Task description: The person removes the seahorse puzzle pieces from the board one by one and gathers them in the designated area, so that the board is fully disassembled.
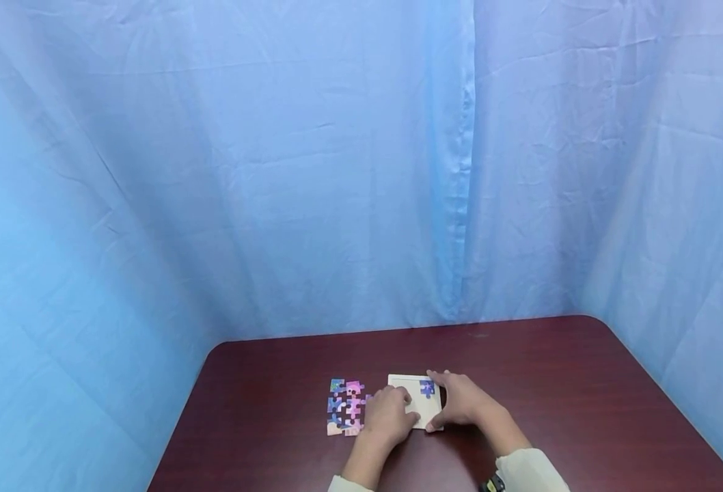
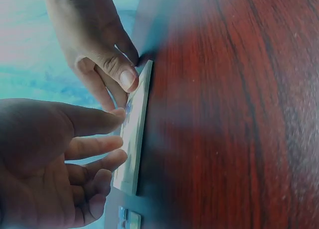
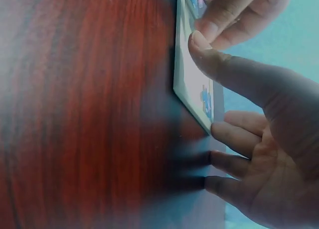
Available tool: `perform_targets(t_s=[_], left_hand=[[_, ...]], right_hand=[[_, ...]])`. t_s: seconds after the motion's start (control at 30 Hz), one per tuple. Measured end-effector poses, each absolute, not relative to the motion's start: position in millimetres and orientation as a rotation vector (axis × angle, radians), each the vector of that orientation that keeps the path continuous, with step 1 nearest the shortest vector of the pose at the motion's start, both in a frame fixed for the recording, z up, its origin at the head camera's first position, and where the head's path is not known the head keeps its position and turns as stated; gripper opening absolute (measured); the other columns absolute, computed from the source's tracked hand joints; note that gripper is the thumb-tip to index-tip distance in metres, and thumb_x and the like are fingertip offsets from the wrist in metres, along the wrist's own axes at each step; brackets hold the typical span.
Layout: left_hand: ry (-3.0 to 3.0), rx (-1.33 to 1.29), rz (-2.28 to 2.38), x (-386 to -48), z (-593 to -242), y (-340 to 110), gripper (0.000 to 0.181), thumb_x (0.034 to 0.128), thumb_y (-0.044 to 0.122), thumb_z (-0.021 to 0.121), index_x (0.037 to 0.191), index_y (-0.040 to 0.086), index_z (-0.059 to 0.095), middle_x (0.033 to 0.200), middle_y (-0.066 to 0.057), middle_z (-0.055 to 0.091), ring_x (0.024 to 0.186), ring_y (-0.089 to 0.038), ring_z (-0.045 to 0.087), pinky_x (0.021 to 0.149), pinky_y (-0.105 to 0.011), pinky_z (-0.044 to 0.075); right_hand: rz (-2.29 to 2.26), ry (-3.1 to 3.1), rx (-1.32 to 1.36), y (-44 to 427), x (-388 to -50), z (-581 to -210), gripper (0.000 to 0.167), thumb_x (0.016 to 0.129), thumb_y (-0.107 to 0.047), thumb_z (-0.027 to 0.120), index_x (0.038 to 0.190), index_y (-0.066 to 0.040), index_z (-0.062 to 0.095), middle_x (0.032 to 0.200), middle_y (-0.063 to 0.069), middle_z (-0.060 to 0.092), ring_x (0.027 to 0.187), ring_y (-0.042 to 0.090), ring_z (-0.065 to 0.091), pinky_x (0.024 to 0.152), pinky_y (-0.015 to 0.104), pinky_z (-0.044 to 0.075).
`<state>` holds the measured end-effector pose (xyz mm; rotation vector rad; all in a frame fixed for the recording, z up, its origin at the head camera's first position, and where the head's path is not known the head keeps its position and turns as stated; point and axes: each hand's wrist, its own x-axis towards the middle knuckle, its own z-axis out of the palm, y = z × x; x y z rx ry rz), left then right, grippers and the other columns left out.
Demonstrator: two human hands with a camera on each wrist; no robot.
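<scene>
A shallow white puzzle tray point(image 1: 421, 411) lies on the table with one blue-purple puzzle piece point(image 1: 427, 388) in its far right corner. My right hand point(image 1: 463, 400) spans the tray's right side, gripping it between the thumb at the near edge and a finger at the far corner. Over the left side is my left hand point(image 1: 387, 414), its fingers loosely bent and fingertips at the tray; I see nothing held in it. In the left wrist view the left fingers point(image 2: 115, 139) are spread apart along the tray point(image 2: 133, 154). The right thumb point(image 3: 200, 42) partly covers the tray in the right wrist view.
Left of the tray, several pink and blue puzzle pieces point(image 1: 352, 406) lie in rows on the dark red wooden table point(image 1: 263, 383), partly hidden by the left hand. Blue curtains point(image 1: 337, 171) surround the table's back and sides.
</scene>
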<state>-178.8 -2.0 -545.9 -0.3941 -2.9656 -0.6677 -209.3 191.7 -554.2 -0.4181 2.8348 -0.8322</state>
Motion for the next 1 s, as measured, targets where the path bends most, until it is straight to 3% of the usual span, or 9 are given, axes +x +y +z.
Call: perform_targets(t_s=[0.4, 0.73, 1.0], left_hand=[[-2.969, -0.423, -0.863, -189, -557, 13, 0.039, 0.0875, 0.026, 0.083, 0.117, 0.002, 0.077, 0.092, -0.008, 0.070, 0.085, -0.023, 0.069, 0.077, -0.038, 0.057], [-2.958, -0.380, -1.080, -191, -561, 20, 0.039, 0.0894, 0.021, 0.081, 0.118, -0.004, 0.076, 0.075, 0.002, 0.058, 0.070, -0.011, 0.056, 0.069, -0.030, 0.050], [-2.950, -0.301, -1.249, -197, -563, 22, 0.036, 0.0894, 0.018, 0.081, 0.117, -0.003, 0.074, 0.080, 0.001, 0.067, 0.072, -0.010, 0.061, 0.068, -0.029, 0.051]], right_hand=[[-0.932, 2.820, -0.431, 194, -204, -560, 0.112, 0.058, -0.030, 0.105, 0.152, 0.001, 0.052, 0.153, 0.029, 0.056, 0.148, 0.053, 0.045, 0.116, 0.062, 0.044], [-0.942, 2.834, -0.434, 194, -203, -562, 0.113, 0.056, -0.028, 0.105, 0.152, 0.002, 0.053, 0.152, 0.028, 0.057, 0.148, 0.054, 0.045, 0.116, 0.062, 0.044], [-0.938, 2.845, -0.428, 195, -204, -563, 0.113, 0.056, -0.028, 0.105, 0.152, 0.002, 0.053, 0.151, 0.030, 0.057, 0.147, 0.054, 0.046, 0.115, 0.061, 0.045]])
